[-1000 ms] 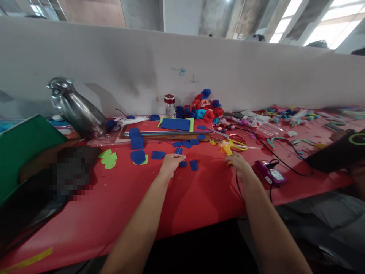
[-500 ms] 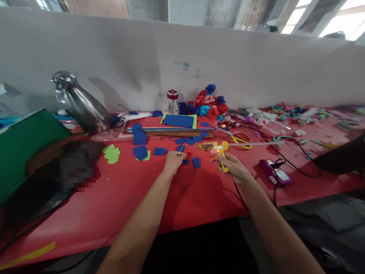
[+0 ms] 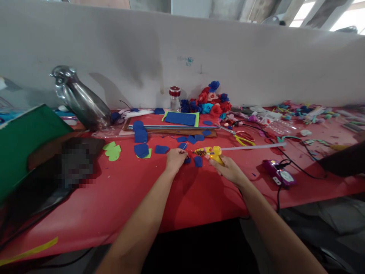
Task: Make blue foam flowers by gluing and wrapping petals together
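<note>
My right hand [image 3: 230, 170] is wrapped round the handle of a yellow hot glue gun [image 3: 216, 150], and a long pale glue stick [image 3: 253, 147] juts from its back. The dark, speckled nozzle end points left, close to the fingers of my left hand [image 3: 175, 160]. Those fingers pinch a thin white stick [image 3: 185, 145], which slants upward. Something small and dark red shows by the fingertips, too small to make out. Blue cut pieces lie around both hands, among them one piece [image 3: 197, 161] just below the nozzle.
Yellow-handled scissors [image 3: 244, 141] and a purple power box [image 3: 279, 173] with cables lie to the right. Behind stand a lidded jar [image 3: 175, 99] and a heap of fabric-like flowers [image 3: 212, 101]. A metal jug [image 3: 82, 99] and green board [image 3: 31, 144] are left. Another person's dark sleeve [image 3: 342, 161] reaches in.
The glue gun has tilted and moved left, bringing its nozzle closer to my left fingers. My left hand still pinches the stick. The whole view has shifted slightly.
</note>
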